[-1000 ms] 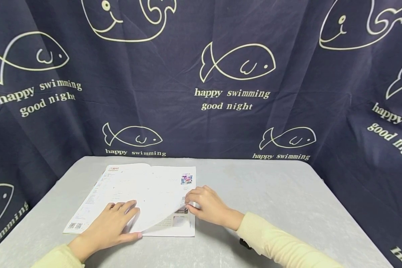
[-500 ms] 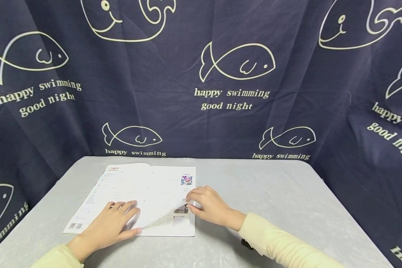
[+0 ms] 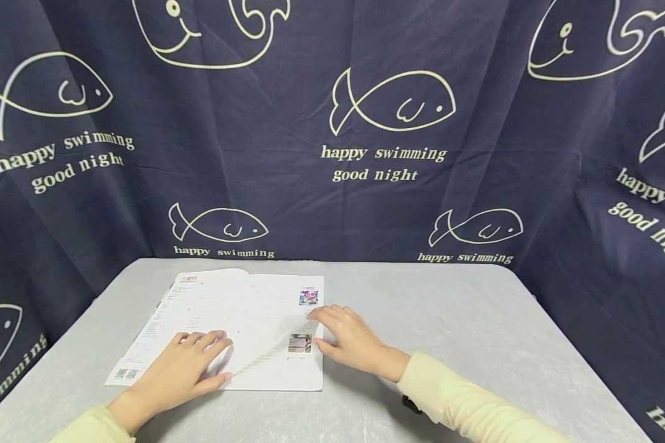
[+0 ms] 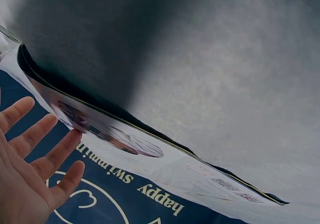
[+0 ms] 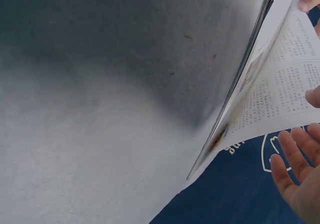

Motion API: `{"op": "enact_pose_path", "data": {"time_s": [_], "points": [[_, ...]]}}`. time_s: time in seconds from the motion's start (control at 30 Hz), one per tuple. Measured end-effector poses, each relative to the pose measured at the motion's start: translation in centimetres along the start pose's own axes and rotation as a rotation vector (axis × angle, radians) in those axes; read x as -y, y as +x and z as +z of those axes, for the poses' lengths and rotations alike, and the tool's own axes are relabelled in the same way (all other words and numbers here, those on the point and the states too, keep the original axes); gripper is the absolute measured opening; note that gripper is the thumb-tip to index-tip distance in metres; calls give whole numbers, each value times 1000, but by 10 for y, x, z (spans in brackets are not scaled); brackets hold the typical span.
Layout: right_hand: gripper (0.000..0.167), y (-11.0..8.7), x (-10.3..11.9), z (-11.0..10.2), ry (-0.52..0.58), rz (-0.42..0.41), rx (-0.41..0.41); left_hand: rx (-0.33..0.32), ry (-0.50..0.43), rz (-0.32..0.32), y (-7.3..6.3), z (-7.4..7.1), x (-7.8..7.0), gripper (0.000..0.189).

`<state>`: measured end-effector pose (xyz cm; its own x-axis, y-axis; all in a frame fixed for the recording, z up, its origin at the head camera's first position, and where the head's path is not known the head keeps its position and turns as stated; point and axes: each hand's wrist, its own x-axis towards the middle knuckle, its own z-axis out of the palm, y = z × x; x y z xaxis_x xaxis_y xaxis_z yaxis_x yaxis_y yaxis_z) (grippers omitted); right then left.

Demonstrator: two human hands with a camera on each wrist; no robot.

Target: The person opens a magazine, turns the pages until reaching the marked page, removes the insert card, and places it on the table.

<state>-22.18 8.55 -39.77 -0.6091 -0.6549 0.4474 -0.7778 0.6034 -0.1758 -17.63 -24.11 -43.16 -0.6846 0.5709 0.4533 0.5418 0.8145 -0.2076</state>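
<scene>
Our book (image 3: pixel 255 307) lies open on the table, a bit to the left of the middle. One loose page (image 5: pixel 282 87) on its right half bends up at the near corner, so we can see rows of tiny words on its underside. A small picture (image 3: pixel 300 343) shows close to the right thumb.

The left hand (image 3: pixel 180 372) rests on the book with its fingers spread out, and it grips nothing. The right hand (image 3: pixel 354 341) is at the right edge of the book. Its thumb and fingers are apart, with the thumb against the lifted page; we see no tight pinch, and we can't tell if a fingertip touches the page too.

To lift this page well, we think we should press softly with the left hand so the book can't slide. Then we could slip the right fingers under just one page and go slowly, since thin paper may crease or two pages may come up together.

Around the book is the gray table (image 3: pixel 438 320), and behind that hangs a dark blue cloth (image 3: pixel 388 209) with fish on it.
</scene>
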Motion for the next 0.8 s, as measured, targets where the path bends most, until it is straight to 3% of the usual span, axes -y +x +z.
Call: {"op": "enact_pose_path", "data": {"time_s": [0.4, 0.8], "points": [[46, -4, 0, 0, 15, -10, 26, -4, -22, -26, 0, -2, 1, 57], [46, -8, 3, 3, 8, -48, 183, -51, -39, -30, 0, -1, 6, 70]]}}
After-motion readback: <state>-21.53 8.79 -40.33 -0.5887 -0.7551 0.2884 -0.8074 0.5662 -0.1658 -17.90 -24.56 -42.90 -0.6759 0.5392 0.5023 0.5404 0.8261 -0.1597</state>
